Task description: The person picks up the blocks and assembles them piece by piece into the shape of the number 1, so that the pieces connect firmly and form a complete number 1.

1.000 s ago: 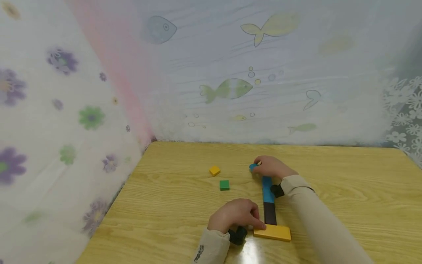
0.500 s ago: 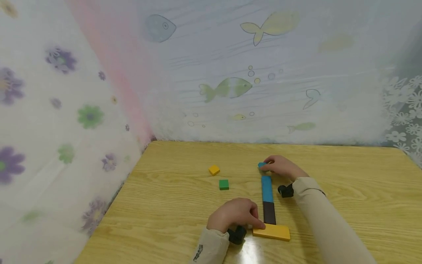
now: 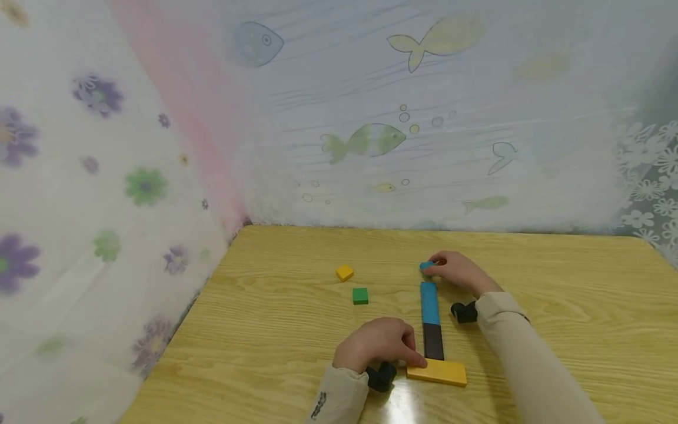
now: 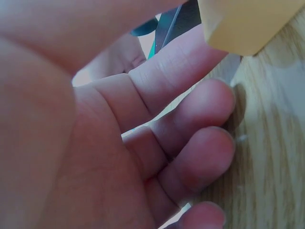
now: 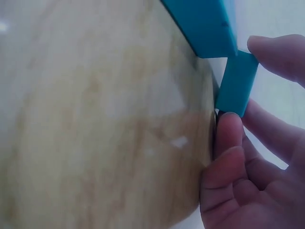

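My right hand [image 3: 459,271] pinches a small blue block [image 3: 426,267] between thumb and fingers, just beyond the far end of a long blue block [image 3: 430,303]. In the right wrist view the small block [image 5: 237,83] sits between the thumb and fingertips, beside the longer blue block [image 5: 205,26]. A black block [image 3: 433,341] continues the line toward me. Across its near end lies a long yellow block [image 3: 436,373]. My left hand [image 3: 378,343] holds the yellow block's left end; in the left wrist view the index finger touches that block's corner [image 4: 245,28] and the other fingers are bent.
A small green block [image 3: 360,296] and a small yellow block [image 3: 345,272] lie on the wooden table [image 3: 265,330], left of the line. Patterned fabric hangs behind the table [image 3: 360,194] and along its left side. Dark wrist cameras sit under both wrists.
My right hand has moved right with the small blue block, from left of the line to beyond its far end. The left hand and the other blocks stay put.
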Demonstrator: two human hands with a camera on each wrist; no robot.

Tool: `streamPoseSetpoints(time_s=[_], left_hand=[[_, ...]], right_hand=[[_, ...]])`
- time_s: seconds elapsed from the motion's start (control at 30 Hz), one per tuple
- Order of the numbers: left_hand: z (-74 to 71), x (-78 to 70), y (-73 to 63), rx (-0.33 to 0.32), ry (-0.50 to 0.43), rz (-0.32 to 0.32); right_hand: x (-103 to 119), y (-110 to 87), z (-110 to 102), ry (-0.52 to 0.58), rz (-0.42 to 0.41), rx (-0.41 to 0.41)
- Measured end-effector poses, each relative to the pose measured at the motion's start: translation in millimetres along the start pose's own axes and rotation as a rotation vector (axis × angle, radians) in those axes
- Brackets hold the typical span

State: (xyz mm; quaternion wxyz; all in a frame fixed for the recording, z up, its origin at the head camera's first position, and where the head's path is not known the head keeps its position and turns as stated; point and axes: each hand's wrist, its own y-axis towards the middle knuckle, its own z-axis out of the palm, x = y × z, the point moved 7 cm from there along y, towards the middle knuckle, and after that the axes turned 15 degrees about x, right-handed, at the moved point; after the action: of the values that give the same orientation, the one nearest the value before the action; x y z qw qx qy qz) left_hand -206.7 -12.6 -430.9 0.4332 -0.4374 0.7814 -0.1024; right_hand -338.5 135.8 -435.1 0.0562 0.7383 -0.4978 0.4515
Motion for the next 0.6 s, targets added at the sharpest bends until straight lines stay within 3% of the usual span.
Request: streamPoseSetpoints(time_s=[0.37,0.6], left_hand=[[0.2,-0.8,0.2,0.0,-0.012,0.008],[1.0,1.5,1.3,-0.007,0.003,0.005]], right_hand=[[-5.7,-3.4,1.3,-0.037,-0.025,-0.046],[-10.2,-7.9,-0.7,0.002,-0.106,-0.042]])
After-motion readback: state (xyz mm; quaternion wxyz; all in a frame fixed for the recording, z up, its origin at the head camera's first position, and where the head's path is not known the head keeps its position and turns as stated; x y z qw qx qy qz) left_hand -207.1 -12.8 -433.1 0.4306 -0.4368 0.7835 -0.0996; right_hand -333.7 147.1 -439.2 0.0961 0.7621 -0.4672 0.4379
